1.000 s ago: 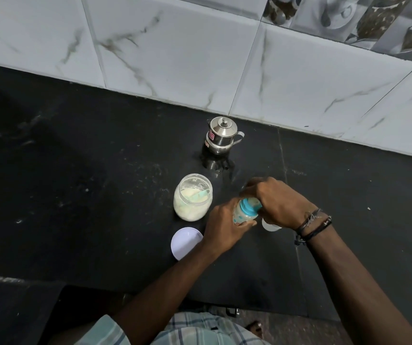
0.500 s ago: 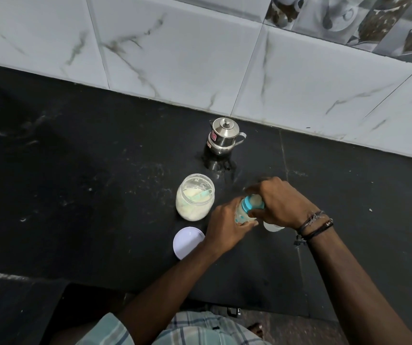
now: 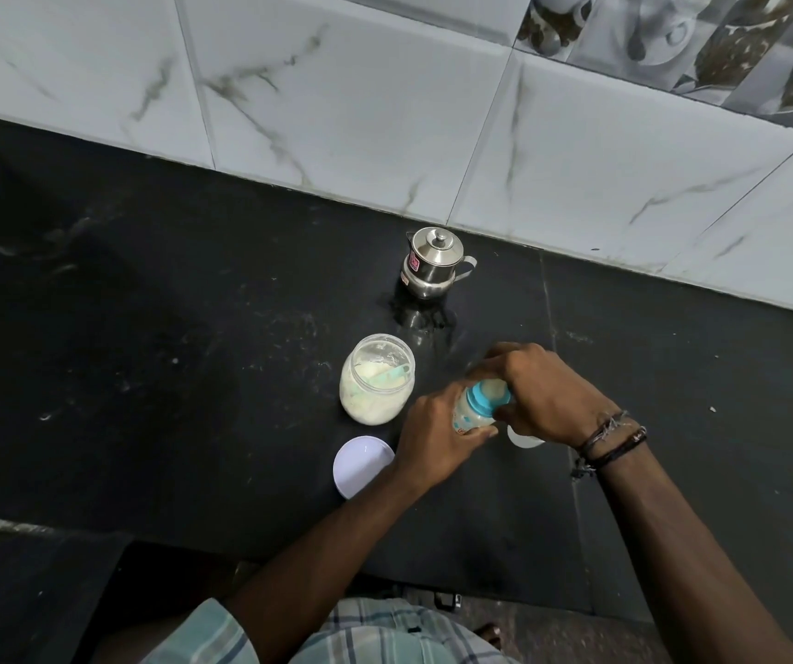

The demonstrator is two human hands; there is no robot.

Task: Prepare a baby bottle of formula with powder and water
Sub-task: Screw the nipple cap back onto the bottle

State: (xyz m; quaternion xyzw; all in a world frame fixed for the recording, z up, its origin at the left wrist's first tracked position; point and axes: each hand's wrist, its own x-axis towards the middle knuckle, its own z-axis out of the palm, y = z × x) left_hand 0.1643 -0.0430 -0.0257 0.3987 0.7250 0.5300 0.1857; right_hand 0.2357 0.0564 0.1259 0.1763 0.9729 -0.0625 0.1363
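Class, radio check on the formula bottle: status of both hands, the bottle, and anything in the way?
Left hand grips baby bottle body; right hand on its blue collar. Powder jar open, scoop inside, lid off. Nothing in the way.

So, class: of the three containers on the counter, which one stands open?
The powder jar: its lid lies beside it. The steel pot is lidded, and the bottle wears its blue collar.

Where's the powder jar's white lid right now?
In the head view, the white lid lies flat on the black counter, just in front of the open powder jar and left of the left hand.
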